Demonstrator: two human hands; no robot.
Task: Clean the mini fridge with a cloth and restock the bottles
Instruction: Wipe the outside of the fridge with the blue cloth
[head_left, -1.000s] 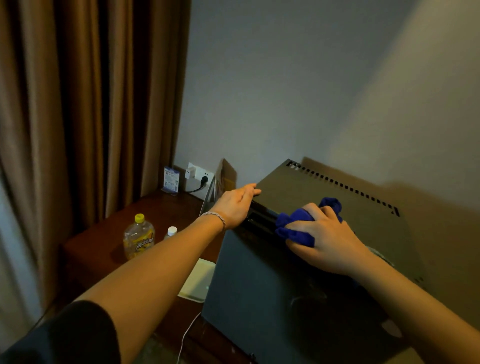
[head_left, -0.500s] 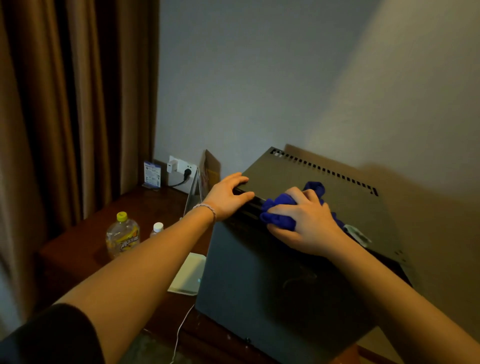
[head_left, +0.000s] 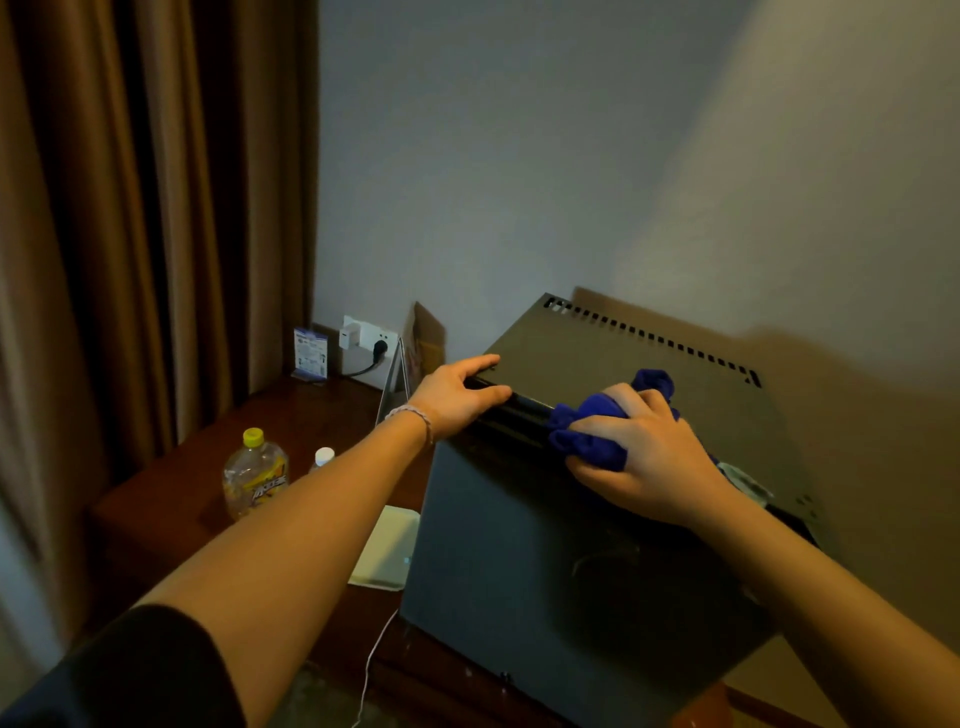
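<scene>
Right hand (head_left: 649, 457) fingers bunch blue cloth (head_left: 592, 436) on mini fridge (head_left: 545, 561) top-front edge, left hand (head_left: 457, 395) fingers flat at its corner; hard wiping risks shoving it off bench (head_left: 171, 499).

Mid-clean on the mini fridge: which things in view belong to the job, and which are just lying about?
Job:
mini fridge
blue cloth, gripped by right hand
left hand, resting on the fridge's top corner
yellow-capped bottle
white-capped bottle

Lying about:
white flat device
wall socket
card stand
curtain
</scene>
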